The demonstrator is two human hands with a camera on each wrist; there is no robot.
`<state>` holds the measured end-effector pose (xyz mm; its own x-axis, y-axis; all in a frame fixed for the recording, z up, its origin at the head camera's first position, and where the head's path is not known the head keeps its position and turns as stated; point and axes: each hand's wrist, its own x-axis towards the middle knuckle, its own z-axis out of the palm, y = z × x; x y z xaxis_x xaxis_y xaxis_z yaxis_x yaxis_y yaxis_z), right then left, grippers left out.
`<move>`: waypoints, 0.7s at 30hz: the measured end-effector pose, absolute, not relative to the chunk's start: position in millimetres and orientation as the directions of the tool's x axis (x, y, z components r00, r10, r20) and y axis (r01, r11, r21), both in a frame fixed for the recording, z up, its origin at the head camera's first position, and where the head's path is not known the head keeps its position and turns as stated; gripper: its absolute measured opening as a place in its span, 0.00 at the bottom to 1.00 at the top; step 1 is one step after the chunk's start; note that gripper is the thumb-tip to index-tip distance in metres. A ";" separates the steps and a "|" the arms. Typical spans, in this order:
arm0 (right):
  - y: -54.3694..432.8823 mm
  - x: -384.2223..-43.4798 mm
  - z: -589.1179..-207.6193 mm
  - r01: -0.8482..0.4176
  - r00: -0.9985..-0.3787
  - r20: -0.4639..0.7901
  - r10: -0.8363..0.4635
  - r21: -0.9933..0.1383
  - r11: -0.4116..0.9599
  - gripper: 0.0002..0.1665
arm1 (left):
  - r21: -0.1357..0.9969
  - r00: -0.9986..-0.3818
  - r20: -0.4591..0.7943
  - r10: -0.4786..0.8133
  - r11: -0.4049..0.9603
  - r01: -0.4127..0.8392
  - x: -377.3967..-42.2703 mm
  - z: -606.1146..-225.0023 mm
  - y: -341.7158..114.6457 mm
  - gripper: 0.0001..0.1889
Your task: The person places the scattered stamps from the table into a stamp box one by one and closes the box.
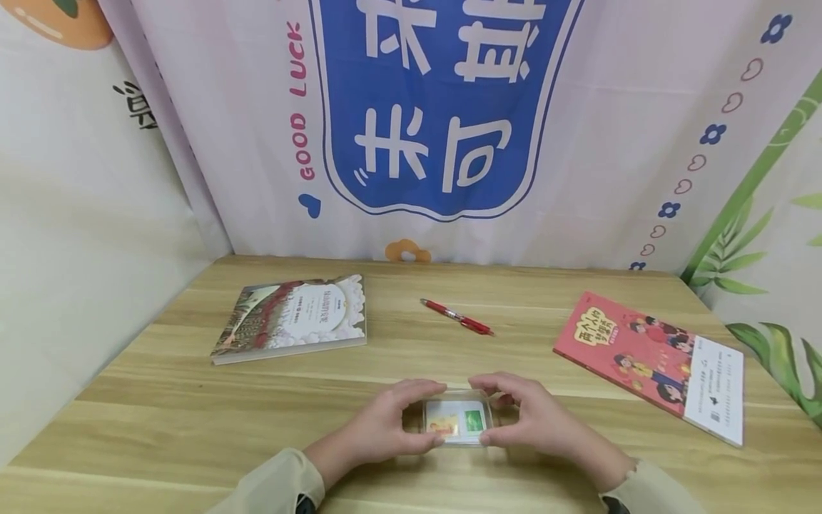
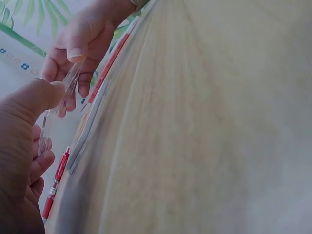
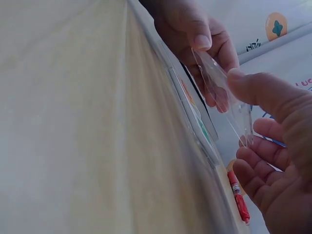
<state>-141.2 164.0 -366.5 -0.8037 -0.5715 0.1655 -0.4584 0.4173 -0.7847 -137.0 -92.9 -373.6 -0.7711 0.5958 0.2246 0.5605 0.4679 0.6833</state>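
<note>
Both hands hold a clear plastic lid [image 3: 236, 114] by its opposite sides, thumbs on the near edge and fingers on the far one. In the right wrist view the lid is raised above a shallow box [image 3: 187, 109] that lies on the table. White contents with a yellow-orange picture [image 1: 443, 425] and a green picture [image 1: 474, 420] show through the lid in the head view. My left hand [image 1: 392, 420] grips the left side, and my right hand [image 1: 533, 414] the right side.
A red pen [image 1: 457, 317] lies beyond the hands on the wooden table [image 1: 193, 428]. A thick book [image 1: 292, 318] rests at the back left, and a red and white book [image 1: 648, 364] at the right. Printed curtains [image 1: 244, 143] stand behind the table.
</note>
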 end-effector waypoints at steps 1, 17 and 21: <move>163.9 -140.8 -367.1 -0.458 -0.805 0.165 -0.569 -0.783 0.421 0.40 | 0.677 -0.770 0.219 0.599 0.475 0.562 -137.3 -373.8 -92.7 0.32; 163.9 -139.6 -382.6 -0.504 -0.802 0.214 -0.558 -0.743 0.439 0.35 | 0.637 -0.781 0.138 0.609 0.549 0.541 -139.0 -382.3 -88.0 0.33; 164.1 -140.8 -385.3 -0.509 -0.802 0.215 -0.557 -0.734 0.449 0.33 | 0.629 -0.784 0.129 0.607 0.561 0.538 -138.9 -381.8 -88.2 0.33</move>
